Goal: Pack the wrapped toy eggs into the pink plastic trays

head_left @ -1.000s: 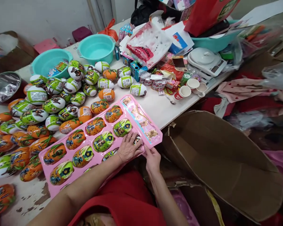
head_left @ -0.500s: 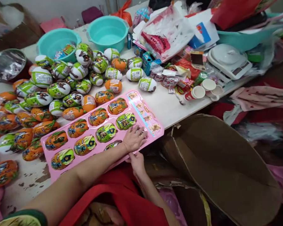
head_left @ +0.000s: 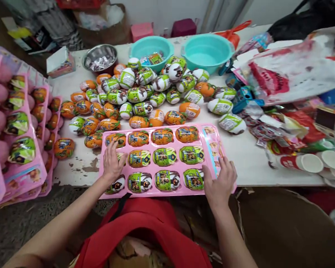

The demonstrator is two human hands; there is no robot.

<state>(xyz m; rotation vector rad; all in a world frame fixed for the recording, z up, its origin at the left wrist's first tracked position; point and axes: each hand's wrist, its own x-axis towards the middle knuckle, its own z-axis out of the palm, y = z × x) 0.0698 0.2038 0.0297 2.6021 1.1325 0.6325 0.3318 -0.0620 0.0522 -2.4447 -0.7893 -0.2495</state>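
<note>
- Table (head_left: 248,163): white surface, worn near the left front edge; carries the items below unless noted.
- Cardboard box (head_left: 290,227): brown, beside the table at lower right; contents not visible.
- Stacked trays (head_left: 38,163): pink, standing on edge at left, pockets filled with orange and green eggs.
- Working tray (head_left: 178,167): pink, flat at the table's front edge between the hands. 12 pockets, 3 rows of 4, each with an egg; back row orange. Printed strip (head_left: 213,149) at the right end.
- Left basin (head_left: 134,48): turquoise, behind the eggs, holding small coloured packets.
- Right basin (head_left: 206,56): turquoise, just beside it.
- Metal bowl (head_left: 87,56): holds silvery packets.
- Left hand (head_left: 111,163): over the working tray's left column, grip loose, fingers spread.
- Right hand (head_left: 220,182): at the tray's right end, grip wide, fingertips at the strip.
- Paper cups (head_left: 311,163): grouped at right.
- Loose eggs (head_left: 136,95): green-and-white and orange, heaped behind the working tray.
</note>
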